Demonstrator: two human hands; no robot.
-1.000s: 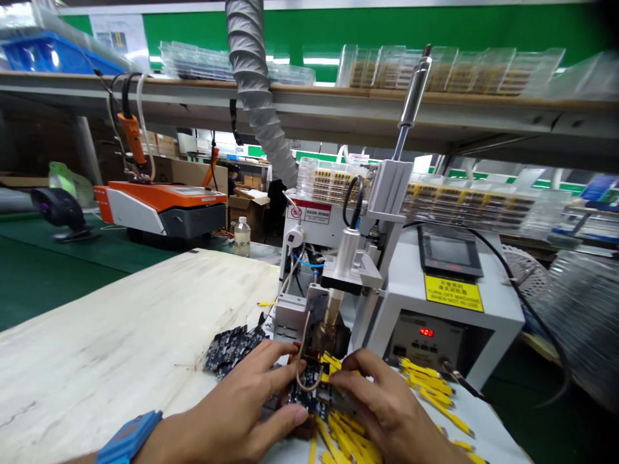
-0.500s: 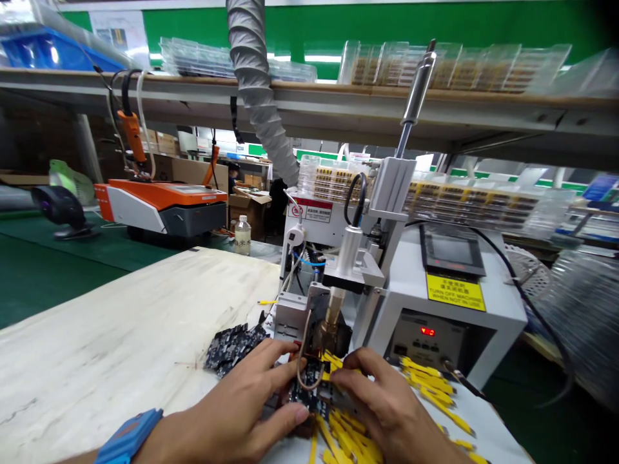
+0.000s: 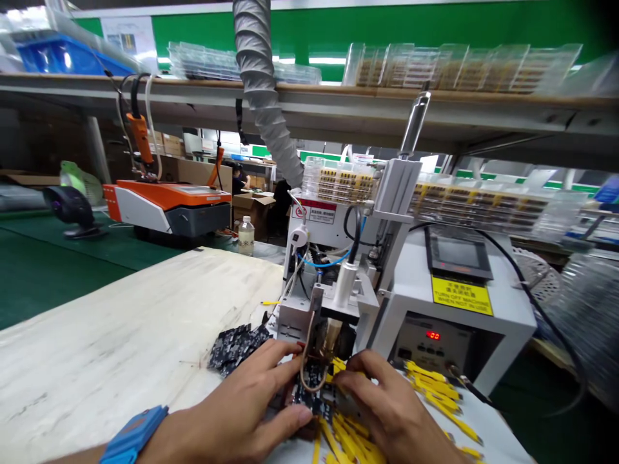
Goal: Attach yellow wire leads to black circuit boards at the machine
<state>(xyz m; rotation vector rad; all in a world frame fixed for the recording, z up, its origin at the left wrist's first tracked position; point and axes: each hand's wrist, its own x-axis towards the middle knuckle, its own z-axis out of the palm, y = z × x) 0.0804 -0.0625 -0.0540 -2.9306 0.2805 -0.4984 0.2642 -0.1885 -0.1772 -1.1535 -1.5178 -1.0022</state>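
Note:
My left hand (image 3: 246, 403) spans a black circuit board (image 3: 312, 396) under the machine, its thumb on the near end and forefinger towards the far end. My right hand (image 3: 387, 399) pinches a short yellow cable (image 3: 337, 368) against the board's right side. Right above stands the soldering machine's lowered head (image 3: 333, 335), with a curved tube (image 3: 304, 361) looping down in front of the board. The exact contact point is hidden behind the tube and fingers. Beneath my hands lie several more yellow cables (image 3: 351, 438).
A pile of black circuit boards (image 3: 238, 348) lies left of the machine. More yellow cables (image 3: 447, 409) spread at the right, beside the control box (image 3: 459, 283). Farther back are an orange-grey machine (image 3: 169, 209), a small black fan (image 3: 70, 209) and a bottle (image 3: 246, 237).
The machine's head has come down towards the board, and its upper rod has sunk. The red display digits have changed. Both hands keep nearly the same hold; the whole view has shifted slightly.

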